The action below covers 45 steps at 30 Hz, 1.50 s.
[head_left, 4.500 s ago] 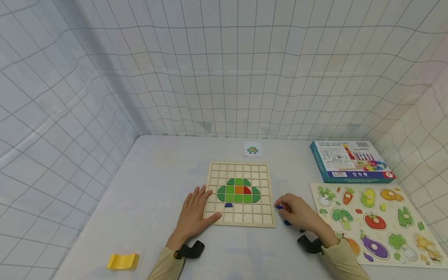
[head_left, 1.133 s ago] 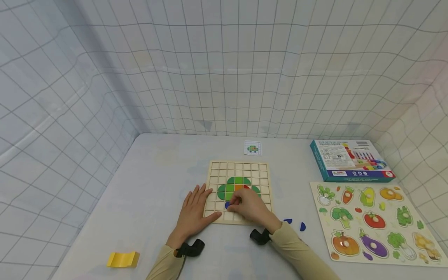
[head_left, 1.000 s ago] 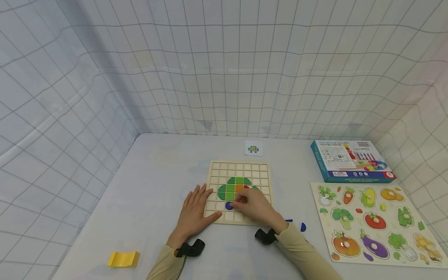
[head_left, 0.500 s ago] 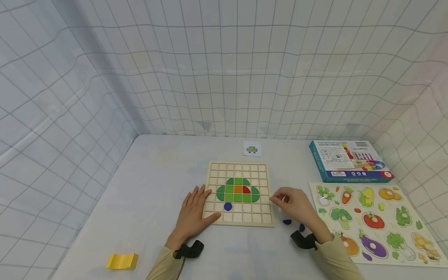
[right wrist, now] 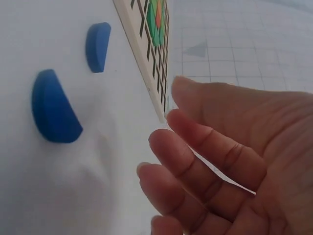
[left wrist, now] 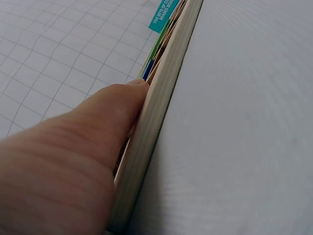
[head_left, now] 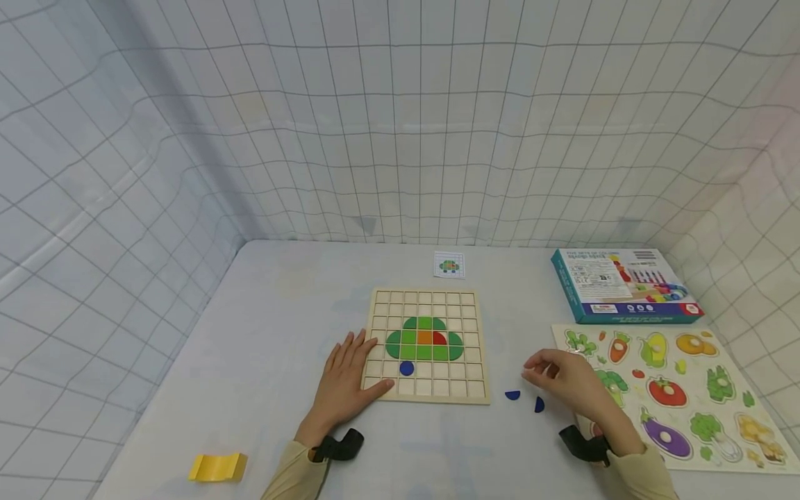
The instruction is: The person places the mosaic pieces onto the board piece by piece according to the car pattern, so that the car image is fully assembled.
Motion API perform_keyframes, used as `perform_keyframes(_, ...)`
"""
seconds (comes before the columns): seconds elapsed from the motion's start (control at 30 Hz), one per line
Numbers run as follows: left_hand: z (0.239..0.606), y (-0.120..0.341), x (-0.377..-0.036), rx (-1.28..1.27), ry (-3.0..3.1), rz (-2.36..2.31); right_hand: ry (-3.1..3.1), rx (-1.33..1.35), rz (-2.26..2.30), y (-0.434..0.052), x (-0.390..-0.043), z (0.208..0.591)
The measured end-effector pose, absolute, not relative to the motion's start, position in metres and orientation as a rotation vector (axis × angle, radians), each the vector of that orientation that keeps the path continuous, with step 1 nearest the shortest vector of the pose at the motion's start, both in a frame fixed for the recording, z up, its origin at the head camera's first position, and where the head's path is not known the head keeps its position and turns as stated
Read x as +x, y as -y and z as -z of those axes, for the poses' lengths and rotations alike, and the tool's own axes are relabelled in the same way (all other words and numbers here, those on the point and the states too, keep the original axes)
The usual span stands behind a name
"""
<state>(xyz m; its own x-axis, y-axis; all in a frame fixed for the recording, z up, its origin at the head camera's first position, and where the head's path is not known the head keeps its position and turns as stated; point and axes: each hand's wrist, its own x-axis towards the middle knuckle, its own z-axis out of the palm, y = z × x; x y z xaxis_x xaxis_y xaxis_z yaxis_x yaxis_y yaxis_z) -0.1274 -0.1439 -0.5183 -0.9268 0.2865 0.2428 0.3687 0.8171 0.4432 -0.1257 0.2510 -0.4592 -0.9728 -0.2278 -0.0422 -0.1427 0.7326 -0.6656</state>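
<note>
grid board (head_left: 426,345) centre, half-discs (head_left: 512,395) right, box (head_left: 625,285) behind

Left hand (left wrist: 73,161) flat against wooden board's edge (left wrist: 156,112)

Two small blue half-round wooden pieces (head_left: 512,395) (head_left: 539,404) lying flat on the table, just apart, right of the square wooden grid board (head_left: 427,396).

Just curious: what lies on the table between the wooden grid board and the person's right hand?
In the head view, two blue half-round pieces lie between the wooden grid board and the right hand.
</note>
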Motion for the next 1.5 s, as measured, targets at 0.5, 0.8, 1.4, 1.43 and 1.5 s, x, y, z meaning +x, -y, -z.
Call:
perform_keyframes(0.5,0.517,0.143,-0.127,-0.503,2.862,0.749,-2.728,-0.616,0.998,-0.243,-0.124,0.478)
perform_keyframes(0.8,0.516,0.143,-0.127,-0.506,2.858,0.746,-2.717,-0.604,0.973,-0.236,-0.123,0.474)
perform_keyframes(1.4,0.517,0.144,-0.127,-0.505,2.863,0.758,-2.697,-0.833,1.133,-0.231,-0.122,0.479)
perform_keyframes(1.43,0.517,0.144,-0.127,-0.504,2.861,0.760,-2.711,-0.851,1.147,-0.230,-0.123,0.478)
perform_keyframes(1.5,0.517,0.144,-0.127,-0.506,2.862,0.762,-2.734,-0.865,1.167,-0.228,-0.125,0.477)
